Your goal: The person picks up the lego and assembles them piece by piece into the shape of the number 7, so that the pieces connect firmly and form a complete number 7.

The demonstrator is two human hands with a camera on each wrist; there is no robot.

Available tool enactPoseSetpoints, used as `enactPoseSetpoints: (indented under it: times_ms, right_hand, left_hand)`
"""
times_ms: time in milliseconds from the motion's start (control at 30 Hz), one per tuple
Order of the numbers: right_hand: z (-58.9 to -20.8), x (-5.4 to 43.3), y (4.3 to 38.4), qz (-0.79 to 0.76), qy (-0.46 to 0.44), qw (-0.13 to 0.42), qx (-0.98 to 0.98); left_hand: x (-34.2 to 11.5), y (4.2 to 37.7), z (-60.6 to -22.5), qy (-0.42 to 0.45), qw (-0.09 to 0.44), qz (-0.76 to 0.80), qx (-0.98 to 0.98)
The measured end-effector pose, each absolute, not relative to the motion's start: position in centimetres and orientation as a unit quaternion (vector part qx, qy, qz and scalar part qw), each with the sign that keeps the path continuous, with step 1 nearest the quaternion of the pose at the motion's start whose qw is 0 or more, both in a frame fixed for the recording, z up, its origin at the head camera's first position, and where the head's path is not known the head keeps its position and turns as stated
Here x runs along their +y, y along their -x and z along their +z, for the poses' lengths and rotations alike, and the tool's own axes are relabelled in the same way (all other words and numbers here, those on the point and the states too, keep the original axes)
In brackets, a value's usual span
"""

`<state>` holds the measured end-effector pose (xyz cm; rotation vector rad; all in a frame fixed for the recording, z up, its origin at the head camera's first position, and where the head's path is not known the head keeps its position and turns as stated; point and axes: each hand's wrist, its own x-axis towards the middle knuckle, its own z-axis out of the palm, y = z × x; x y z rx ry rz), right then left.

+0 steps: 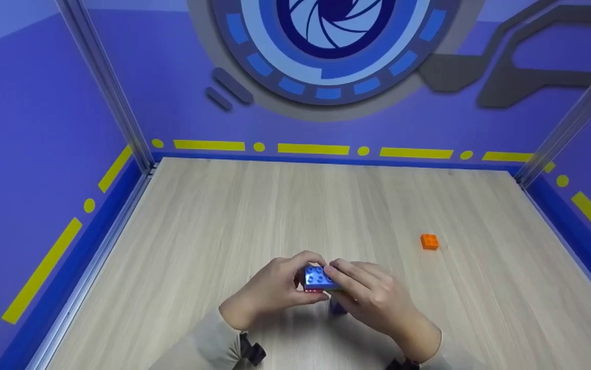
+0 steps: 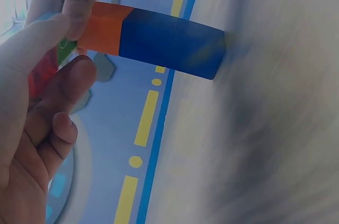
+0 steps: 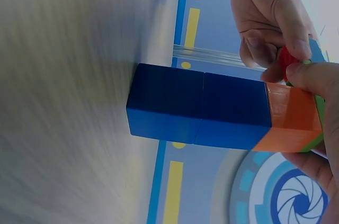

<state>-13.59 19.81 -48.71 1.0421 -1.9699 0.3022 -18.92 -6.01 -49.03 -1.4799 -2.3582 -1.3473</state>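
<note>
Both hands hold a stack of toy building bricks low over the near middle of the table. At its foot are two dark blue bricks (image 3: 198, 102), one on the other, their lower end close to the tabletop. An orange brick (image 3: 291, 110) sits above them, then a green one (image 3: 320, 107). A studded blue brick (image 1: 316, 277) tops the stack, with a red brick (image 3: 287, 62) under its left end. My left hand (image 1: 269, 290) pinches the red brick's end between thumb and fingers. From the right, my right hand (image 1: 377, 295) grips the stack around the top blue, green and orange bricks, partly covering them.
A single orange brick (image 1: 429, 241) lies on the wooden table (image 1: 223, 216), to the right and beyond the hands. Blue-purple printed walls (image 1: 213, 118) enclose the table at the back and both sides, with metal posts (image 1: 115, 97) at the corners.
</note>
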Motion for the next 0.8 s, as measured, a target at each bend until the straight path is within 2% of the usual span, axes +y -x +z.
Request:
enactPoseSetpoints:
  times_ms: [800]
  right_hand:
    - [-48.85,19.6,13.73,0.136,-0.413,0.445,-0.783]
  left_hand:
    - [-5.73,19.17,-49.86,0.458,-0.029,-0.515,-0.724]
